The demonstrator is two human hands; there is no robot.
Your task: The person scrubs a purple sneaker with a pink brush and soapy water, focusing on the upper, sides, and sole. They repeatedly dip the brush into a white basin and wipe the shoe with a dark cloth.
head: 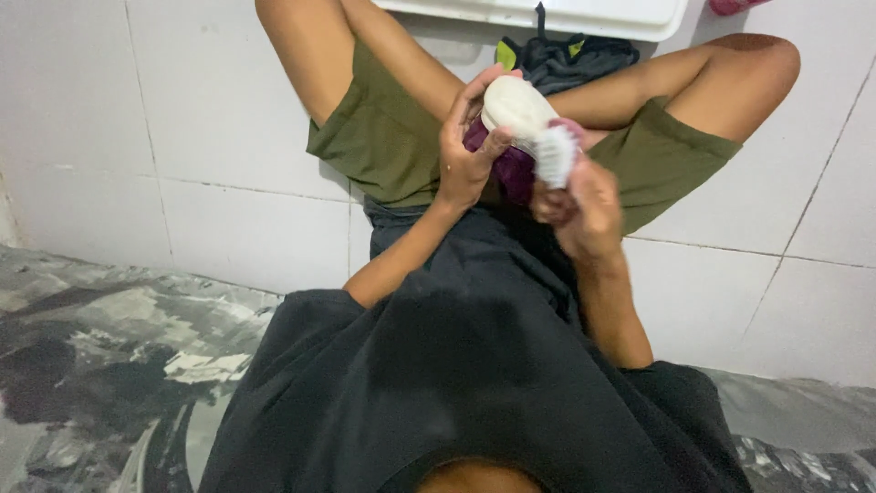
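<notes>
The person sits on a white tiled floor (pixel 228 137) with knees spread, and both hands meet just above the lap. The left hand (pixel 470 151) is wrapped around a purple shoe (pixel 513 169) with a white sole (pixel 516 105), fingers curled over the sole and thumb pressed against its side — a firm, closed grasp. The right hand (pixel 579 205) is clenched on a white scrubbing brush (pixel 558 153), whose bristles rest against the shoe near the edge of the sole. The shoe looks light and fairly stiff at the sole but soft in the upper, so it probably gives under pressure; if wet it may be slippery, and a grip across the sole, as here, seems the surest place to hold it. Beyond the knees lies a dark garment with a yellow-green patch (pixel 566 59), just in front of a white basin (pixel 584 14) — only its rim shows. A grey patterned mat (pixel 100 365) lies at the lower left.
</notes>
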